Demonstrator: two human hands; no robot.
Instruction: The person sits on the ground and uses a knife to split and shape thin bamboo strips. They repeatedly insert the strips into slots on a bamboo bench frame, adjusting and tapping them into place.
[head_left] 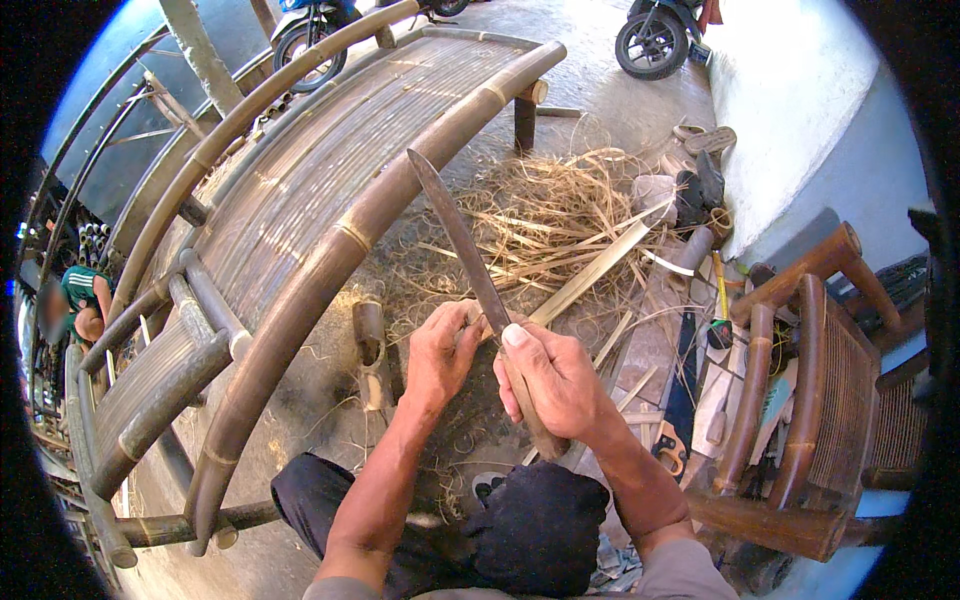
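Observation:
My right hand (555, 385) is wrapped round the wooden handle of a long, dark-bladed knife (462, 240), its thumb on the base of the blade. The blade points up and away to the left. Close beside it my left hand (440, 355) is closed in a pinch near the blade's base. A pale bamboo strip (595, 272) runs from between my hands toward the upper right, and my left fingers appear to grip its near end. The blade crosses the strip there; the exact contact is hidden by my fingers.
A long bamboo bench (300, 235) stands at the left. Ahead lies a heap of bamboo shavings (550, 210). A handsaw (672, 445), tape measure (720, 333) and bamboo chair (820, 400) are at the right. A bamboo piece (371, 350) sits near my left hand. Another person (85, 295) is far left.

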